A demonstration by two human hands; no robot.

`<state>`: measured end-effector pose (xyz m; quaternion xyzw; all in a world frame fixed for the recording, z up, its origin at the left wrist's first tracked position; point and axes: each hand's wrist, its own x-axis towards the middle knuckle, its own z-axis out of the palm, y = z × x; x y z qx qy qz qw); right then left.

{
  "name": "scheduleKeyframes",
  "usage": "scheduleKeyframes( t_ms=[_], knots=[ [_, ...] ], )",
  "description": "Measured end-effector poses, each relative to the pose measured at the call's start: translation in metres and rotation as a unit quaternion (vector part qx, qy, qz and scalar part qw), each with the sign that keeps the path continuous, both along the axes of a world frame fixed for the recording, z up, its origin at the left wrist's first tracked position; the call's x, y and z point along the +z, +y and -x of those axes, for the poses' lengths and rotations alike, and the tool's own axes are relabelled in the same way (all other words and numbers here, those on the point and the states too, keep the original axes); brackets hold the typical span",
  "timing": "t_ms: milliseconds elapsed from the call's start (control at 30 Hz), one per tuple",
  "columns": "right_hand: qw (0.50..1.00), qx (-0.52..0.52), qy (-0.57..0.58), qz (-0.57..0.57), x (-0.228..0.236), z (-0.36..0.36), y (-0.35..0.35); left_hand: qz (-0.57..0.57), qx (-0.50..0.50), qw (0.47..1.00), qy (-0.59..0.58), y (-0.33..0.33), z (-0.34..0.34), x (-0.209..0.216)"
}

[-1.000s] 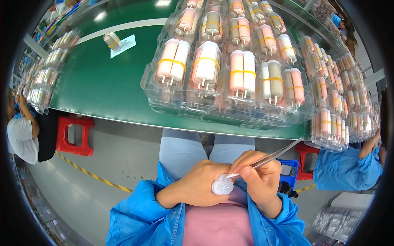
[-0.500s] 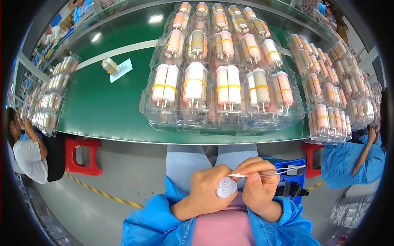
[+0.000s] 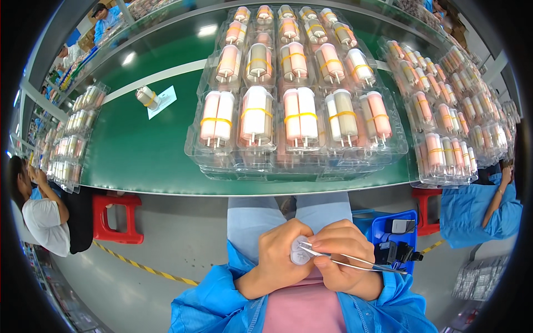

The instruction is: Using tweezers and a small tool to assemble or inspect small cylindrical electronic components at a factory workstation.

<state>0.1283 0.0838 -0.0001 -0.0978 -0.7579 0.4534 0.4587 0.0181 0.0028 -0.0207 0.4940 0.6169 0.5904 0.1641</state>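
Note:
Over my lap, my left hand [image 3: 273,251] is closed around a round white piece [image 3: 300,255], its lobed end facing up; the rest is hidden in the fist. Pinched in my right hand [image 3: 351,250] is a pair of metal tweezers [image 3: 355,266]. Their pale tips reach onto the lobed end, though whether they grip anything there is too small to tell. On the green table [image 3: 139,161] in front, a clear plastic tray [image 3: 244,166] carries rows of pink, white and grey cylinders, bundled with yellow bands and with short pins.
A lone banded bundle [image 3: 146,96] sits by a pale blue card [image 3: 162,103] at left. More loaded trays [image 3: 444,166] stand at right. Beside my right leg is a blue bin [image 3: 411,222] holding dark parts. Red stools [image 3: 117,219] and seated co-workers flank both sides.
My right hand has brought the tweezer tips leftward onto the white piece's lobed end, and their rear end has swung downward. My left hand keeps its hold.

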Motion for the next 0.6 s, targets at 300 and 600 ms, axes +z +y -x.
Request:
scheduleKeyframes(
  t_ms=[300,600],
  knots=[
    [0.999,-0.01,-0.007,-0.041,-0.0008,0.0037,0.0004,-0.002,0.014,1.0,0.016,0.0002,0.0,-0.0007],
    [0.999,-0.006,-0.009,-0.034,-0.0005,0.0031,0.0006,-0.002,0.016,1.0,0.019,-0.0007,-0.0013,-0.002]
  ],
)
